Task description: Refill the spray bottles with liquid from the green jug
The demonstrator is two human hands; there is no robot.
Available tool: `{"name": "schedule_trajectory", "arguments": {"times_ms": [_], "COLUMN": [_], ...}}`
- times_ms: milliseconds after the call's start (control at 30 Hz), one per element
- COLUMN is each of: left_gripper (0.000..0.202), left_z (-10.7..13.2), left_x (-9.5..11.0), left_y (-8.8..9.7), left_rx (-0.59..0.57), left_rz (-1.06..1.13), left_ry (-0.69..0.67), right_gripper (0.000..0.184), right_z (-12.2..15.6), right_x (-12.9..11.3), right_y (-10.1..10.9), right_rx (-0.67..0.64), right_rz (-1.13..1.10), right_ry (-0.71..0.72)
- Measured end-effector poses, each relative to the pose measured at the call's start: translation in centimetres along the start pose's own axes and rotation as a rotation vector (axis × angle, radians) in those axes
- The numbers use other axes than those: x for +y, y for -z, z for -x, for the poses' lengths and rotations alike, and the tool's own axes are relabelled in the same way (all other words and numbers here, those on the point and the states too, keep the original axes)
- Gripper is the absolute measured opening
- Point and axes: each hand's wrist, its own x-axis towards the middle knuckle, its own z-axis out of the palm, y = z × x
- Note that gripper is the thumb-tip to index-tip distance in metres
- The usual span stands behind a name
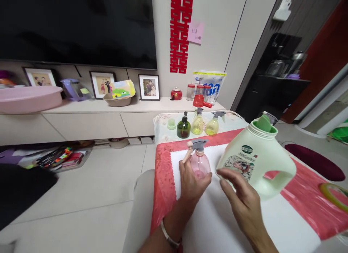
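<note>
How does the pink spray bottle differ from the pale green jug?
The pink spray bottle is small, while the pale green jug is far bigger. The bottle's body is see-through; the jug's looks opaque. The bottle carries a trigger spray head; the jug shows an uncapped neck with a green spout. Both narrow toward the neck.

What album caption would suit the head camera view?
Left hand around a pink spray bottle, right hand partly open in front of a pale green jug.
</note>
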Motion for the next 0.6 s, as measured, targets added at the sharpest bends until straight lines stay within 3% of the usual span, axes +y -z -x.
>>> {"name": "schedule_trajectory", "arguments": {"times_ms": [167, 267, 367, 600], "left_gripper": [0.068, 0.065, 0.067, 0.062], "left_z": [0.4, 0.4, 0.4, 0.1], "left_x": [-0.7, -0.8, -1.0, -0.8], "left_y": [-1.0, -1.3, -1.1, -0.7], "left_rx": [0.193, 0.21, 0.141, 0.047], "left_rz": [-0.044, -0.049, 0.005, 0.138], "left_ry": [-0.315, -0.433, -0.417, -0.228], "right_gripper": [0.05, 0.042, 0.034, 0.041], "right_z": [-4.0, -5.5, -6.0, -6.2], "right_x": [-0.1, -0.5, -0.7, -0.3], "right_y": [-4.2, -5.7, -6.7, -7.6], "right_rx": [0.022, 0.048, 0.093, 0.153], "right_rz": [-0.189, -0.213, -0.215, -0.264], "right_ry": [-0.072, -0.078, -0.102, -0.156]}}
